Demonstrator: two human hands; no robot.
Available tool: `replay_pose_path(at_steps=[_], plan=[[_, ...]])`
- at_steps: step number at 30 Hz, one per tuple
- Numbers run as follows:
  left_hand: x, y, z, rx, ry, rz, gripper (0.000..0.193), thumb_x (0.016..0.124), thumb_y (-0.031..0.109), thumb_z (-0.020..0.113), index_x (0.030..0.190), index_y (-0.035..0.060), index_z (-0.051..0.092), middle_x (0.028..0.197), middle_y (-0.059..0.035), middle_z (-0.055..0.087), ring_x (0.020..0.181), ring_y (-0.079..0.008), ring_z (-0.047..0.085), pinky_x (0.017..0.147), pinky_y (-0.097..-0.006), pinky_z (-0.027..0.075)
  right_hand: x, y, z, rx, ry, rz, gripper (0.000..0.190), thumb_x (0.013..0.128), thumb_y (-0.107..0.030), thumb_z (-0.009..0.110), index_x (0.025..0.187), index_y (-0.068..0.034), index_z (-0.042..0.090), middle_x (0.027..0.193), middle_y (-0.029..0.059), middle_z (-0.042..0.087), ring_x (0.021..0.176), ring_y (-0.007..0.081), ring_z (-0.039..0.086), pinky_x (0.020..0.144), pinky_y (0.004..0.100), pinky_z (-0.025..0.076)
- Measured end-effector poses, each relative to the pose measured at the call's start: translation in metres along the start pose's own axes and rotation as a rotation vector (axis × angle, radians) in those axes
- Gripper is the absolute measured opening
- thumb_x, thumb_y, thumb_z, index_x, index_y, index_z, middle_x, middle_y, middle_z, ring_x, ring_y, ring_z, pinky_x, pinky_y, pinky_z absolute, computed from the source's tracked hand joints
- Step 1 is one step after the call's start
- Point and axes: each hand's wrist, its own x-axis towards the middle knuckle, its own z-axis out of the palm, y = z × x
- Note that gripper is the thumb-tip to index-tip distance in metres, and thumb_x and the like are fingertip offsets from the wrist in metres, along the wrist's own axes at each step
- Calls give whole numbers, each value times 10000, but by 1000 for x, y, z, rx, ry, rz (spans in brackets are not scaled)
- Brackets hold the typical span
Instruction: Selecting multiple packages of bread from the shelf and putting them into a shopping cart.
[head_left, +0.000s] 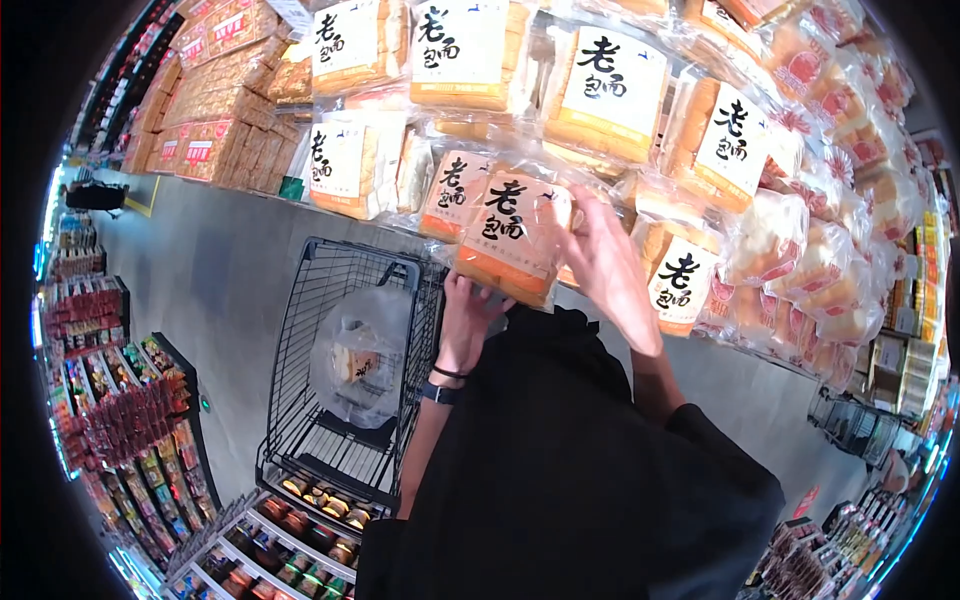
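Observation:
A clear bag of sliced bread (510, 236) with an orange and pink label lies tilted between my hands at the front of the bread display. My left hand (471, 315), with a dark band and watch at the wrist, grips its lower left edge from below, fingertips partly hidden. My right hand (604, 259) rests against its right side, fingers over the upper corner. Another orange-label bread bag (450, 195) sits just behind it to the left. Close to my right wrist is a white-label bread bag (679, 277).
A wire shopping cart (337, 442) stands at my left with a plastic bag (360, 405) holding bread inside. Wrapped pastry packs (210, 150) are stacked far left, and red-printed bread bags (772, 232) line the right. A shelf of jars or cups (300, 544) lies behind the cart.

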Motion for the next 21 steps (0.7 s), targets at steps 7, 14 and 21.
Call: replay_pose_path(at_steps=[7,14,21], plan=[[14,-19,-12,-43,-32,-71,403,1065,403,522,1371,183,379,1325,-24,536,1197,-143,558,949,-405,531,32,11,3,-245,338,-144,430,975,-233,621,1302,41,569,1223,255,596,1116,396,598,935,482,490],[14,-14,-10,14,5,-22,394,1054,381,557,1349,170,401,1317,-25,545,1173,-148,581,931,-390,535,44,30,34,-363,292,-82,493,999,-300,588,1343,51,553,1280,303,602,1244,426,554,1084,527,390],[9,-17,-19,-135,-107,-58,556,1052,411,545,1506,183,320,1439,-45,495,1297,-182,522,1010,-425,515,52,19,16,-217,95,-59,435,1009,-358,574,1078,59,675,992,280,664,1038,430,629,941,511,461]])
